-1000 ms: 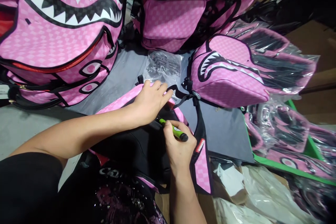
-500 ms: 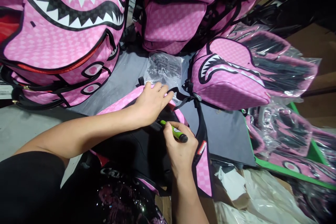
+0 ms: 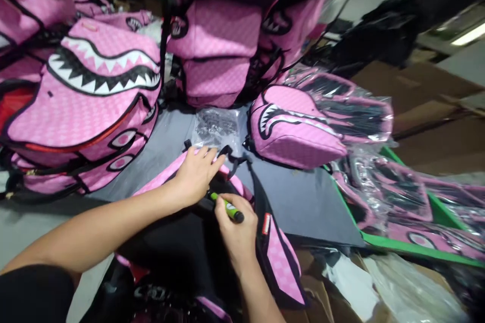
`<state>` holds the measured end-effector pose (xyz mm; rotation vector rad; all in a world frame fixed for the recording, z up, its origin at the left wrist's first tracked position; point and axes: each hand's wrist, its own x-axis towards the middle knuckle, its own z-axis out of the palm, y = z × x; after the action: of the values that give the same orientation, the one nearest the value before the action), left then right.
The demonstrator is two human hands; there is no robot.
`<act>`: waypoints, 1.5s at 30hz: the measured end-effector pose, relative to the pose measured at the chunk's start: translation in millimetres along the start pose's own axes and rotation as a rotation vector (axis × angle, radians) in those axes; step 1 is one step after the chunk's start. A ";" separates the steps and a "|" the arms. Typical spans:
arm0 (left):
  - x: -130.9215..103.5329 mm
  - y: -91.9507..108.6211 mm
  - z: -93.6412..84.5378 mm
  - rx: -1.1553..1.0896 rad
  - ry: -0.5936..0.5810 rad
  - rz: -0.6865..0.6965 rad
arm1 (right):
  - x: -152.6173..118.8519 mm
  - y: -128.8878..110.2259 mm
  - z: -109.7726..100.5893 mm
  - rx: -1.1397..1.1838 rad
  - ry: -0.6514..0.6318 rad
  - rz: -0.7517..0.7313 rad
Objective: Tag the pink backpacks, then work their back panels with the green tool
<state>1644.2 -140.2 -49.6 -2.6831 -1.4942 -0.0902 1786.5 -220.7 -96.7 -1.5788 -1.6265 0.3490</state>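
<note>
A pink-and-black backpack (image 3: 170, 242) lies on the grey tabletop with its black side up. My left hand (image 3: 199, 174) rests on its upper part, fingers stretched out and lying over the pink edge. In my right hand (image 3: 238, 227) is a green marker pen (image 3: 230, 208) with a black end. Its tip points down to the left at the black fabric, just below my left hand; whether it touches cannot be made out. One shoulder strap (image 3: 282, 262) with a red label hangs to the right of my right hand.
A clear plastic bag (image 3: 215, 128) lies behind the backpack. Pink shark-mouth backpacks stand at left (image 3: 109, 106), in a stack at centre (image 3: 220, 33) and at right (image 3: 293, 128). Bagged pink items fill a green-edged bin (image 3: 413, 250) at right. Cardboard and plastic lie below it.
My view has tilted up, bringing more of the room behind into sight. Both hands keep their places on the backpack, with the marker pen still in my right hand.
</note>
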 end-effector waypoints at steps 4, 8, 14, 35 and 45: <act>-0.4 2.1 1.5 -0.005 0.002 -0.014 | -1.2 -2.7 3.9 -0.040 0.083 -0.011; 2.4 1.8 2.5 0.041 -0.011 -0.036 | -0.6 -4.8 11.3 0.001 0.149 -0.053; -3.1 11.8 -7.7 0.126 -0.036 -0.043 | -7.9 -3.6 11.2 -0.026 0.229 -0.078; -32.3 -18.5 -32.2 0.194 -0.251 0.038 | -28.3 -19.2 -9.3 0.253 -0.020 -0.161; -29.7 -0.3 -32.4 0.271 -0.269 -0.069 | -28.1 -19.8 -12.4 0.254 -0.057 -0.164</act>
<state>1627.8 -168.0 -19.9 -2.5016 -1.5362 0.4535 1777.9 -254.3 -85.2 -1.2483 -1.6695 0.4956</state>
